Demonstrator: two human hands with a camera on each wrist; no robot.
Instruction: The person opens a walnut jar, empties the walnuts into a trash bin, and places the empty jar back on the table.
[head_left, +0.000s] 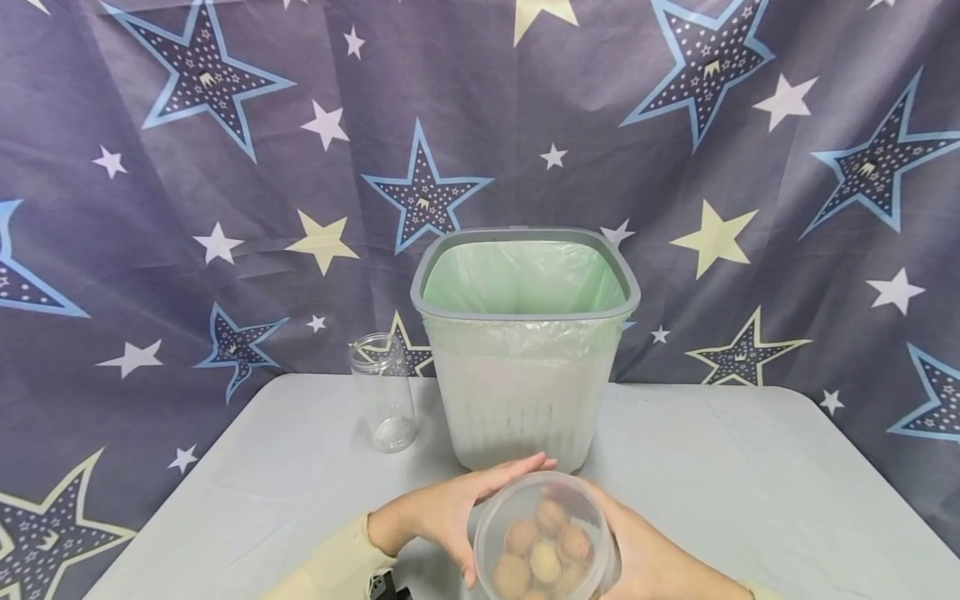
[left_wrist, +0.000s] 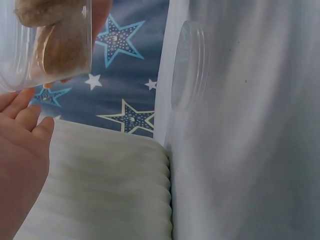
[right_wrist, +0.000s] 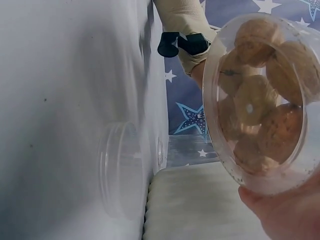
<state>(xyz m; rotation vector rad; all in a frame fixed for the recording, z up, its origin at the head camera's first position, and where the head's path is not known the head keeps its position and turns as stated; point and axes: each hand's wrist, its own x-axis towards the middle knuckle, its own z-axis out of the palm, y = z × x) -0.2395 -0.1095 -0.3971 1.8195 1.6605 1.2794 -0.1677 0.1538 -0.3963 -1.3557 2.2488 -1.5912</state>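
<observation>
A clear round tub [head_left: 543, 537] of walnuts [head_left: 545, 561] is held above the table. My right hand [head_left: 645, 542] grips its right side; the thumb shows near the base in the right wrist view. On the other side, my left hand [head_left: 450, 508] has extended, spread fingers along the tub's far and left edges, with a gap at the palm. In the left wrist view, those fingertips lie close to the tub's edge. Below, a clear round lid-like piece [right_wrist: 120, 170] rests on the table, hidden in the head view. Whether the tub's top is covered is unclear.
A white bin [head_left: 525, 400] with a grey rim and a green liner stands just beyond my hands. To its left is a tall clear jar [head_left: 386, 400]. A star-patterned cloth [head_left: 480, 100] hangs behind the pale table [head_left: 720, 475].
</observation>
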